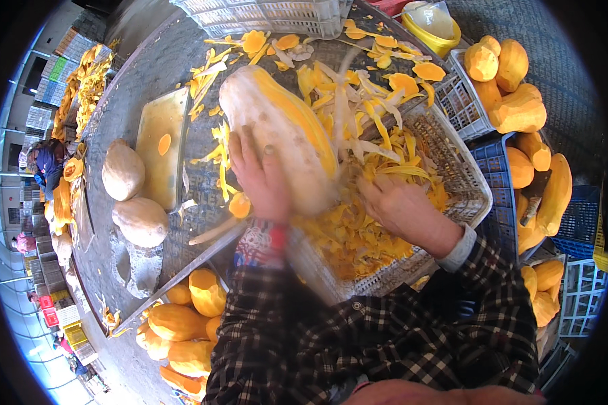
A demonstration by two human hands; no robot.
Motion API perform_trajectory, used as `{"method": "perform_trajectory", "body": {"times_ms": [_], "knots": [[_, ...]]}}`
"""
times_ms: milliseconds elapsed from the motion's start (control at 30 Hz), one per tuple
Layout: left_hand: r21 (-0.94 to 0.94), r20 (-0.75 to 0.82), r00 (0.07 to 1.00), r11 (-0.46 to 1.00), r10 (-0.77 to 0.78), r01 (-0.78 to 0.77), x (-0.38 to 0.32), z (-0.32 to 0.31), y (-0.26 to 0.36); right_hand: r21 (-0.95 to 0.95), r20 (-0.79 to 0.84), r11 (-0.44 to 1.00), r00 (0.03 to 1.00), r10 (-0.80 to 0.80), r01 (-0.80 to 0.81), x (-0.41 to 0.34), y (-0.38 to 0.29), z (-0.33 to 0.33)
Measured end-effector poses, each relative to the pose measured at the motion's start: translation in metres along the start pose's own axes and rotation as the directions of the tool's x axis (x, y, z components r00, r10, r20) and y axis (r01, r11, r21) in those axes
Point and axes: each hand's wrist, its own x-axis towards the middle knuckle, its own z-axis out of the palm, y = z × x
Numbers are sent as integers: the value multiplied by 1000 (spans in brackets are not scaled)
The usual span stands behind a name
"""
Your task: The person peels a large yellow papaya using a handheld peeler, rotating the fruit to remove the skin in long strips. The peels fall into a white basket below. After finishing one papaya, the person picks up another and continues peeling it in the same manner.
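A large pale butternut-type squash (pixel 278 136) lies lengthwise before me, with a bare orange strip down its right side. My left hand (pixel 261 174) is spread flat on its near left flank, holding it. Close to the squash's lower right side, my right hand (pixel 403 205) has its fingers curled around a small tool, too blurred to identify. Below both hands, a pale plastic crate (pixel 466 185) is heaped with orange peelings (pixel 354 238). More long peel strips (pixel 375 106) lie beyond the crate, right of the squash.
Two unpeeled squashes (pixel 124 169) sit left of a shallow tray (pixel 157 114). Peeled squashes (pixel 182 321) are piled at lower left. At right, a blue crate (pixel 494 167) and a white crate (pixel 466 116) hold more. A grey crate (pixel 283 17) stands at the far edge.
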Motion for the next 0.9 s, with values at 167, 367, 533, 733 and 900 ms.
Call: {"method": "perform_trajectory", "body": {"times_ms": [167,367,533,733,900], "knots": [[17,18,1000,1000,-9,9,0,0,4,296,-368,952,929,39,77,29,34,6],[36,37,999,999,-21,20,1,-2,6,242,-344,964,939,-19,108,238,92,23],[66,56,998,998,-3,0,1,-2,4,189,-175,978,983,-61,94,274,86,39],[25,43,999,999,-29,28,-1,0,6,91,-119,995,992,40,-29,91,41,9],[24,36,998,999,-42,41,0,0,7,92,-168,987,979,-112,129,29,26,-6]]}}
